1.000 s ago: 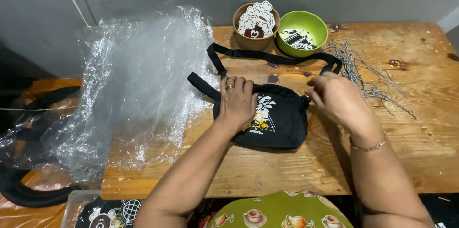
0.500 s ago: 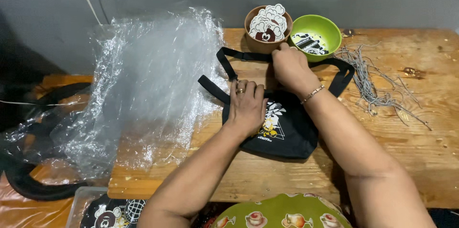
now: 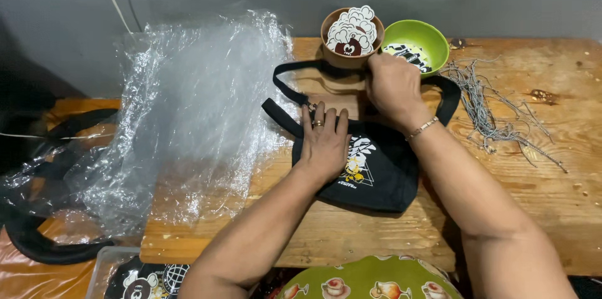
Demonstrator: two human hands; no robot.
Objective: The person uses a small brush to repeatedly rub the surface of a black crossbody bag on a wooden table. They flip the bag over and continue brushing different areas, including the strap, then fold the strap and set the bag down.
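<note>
Left hand: the left hand (image 3: 324, 141) lies flat, palm down, fingers spread a little, pressing on the upper left part of the black pouch (image 3: 370, 170); a ring shows on one finger.
Right hand: the right hand (image 3: 390, 86) is up at the far edge of the pouch, between the two bowls, fingers curled down and together; from here I cannot tell whether it grips anything. A thin bracelet (image 3: 421, 128) sits on its wrist.
Black pouch: it lies flat on the wooden table (image 3: 564, 199), near the middle, with a white and yellow print on its front, just right of the left hand. Its black strap (image 3: 285, 89) loops away towards the bowls.
Brown bowl: the brown bowl (image 3: 343, 59) stands at the back of the table, filled with white cloud-shaped stickers (image 3: 351, 28), just left of the right hand.
Green bowl: the green bowl (image 3: 430, 39) stands beside the brown one, holding dark and white pieces.
Cords: a loose bundle of grey cords (image 3: 486, 108) lies on the table to the right of the pouch.
Plastic: a big crumpled sheet of clear plastic (image 3: 188, 117) covers the left end of the table.
</note>
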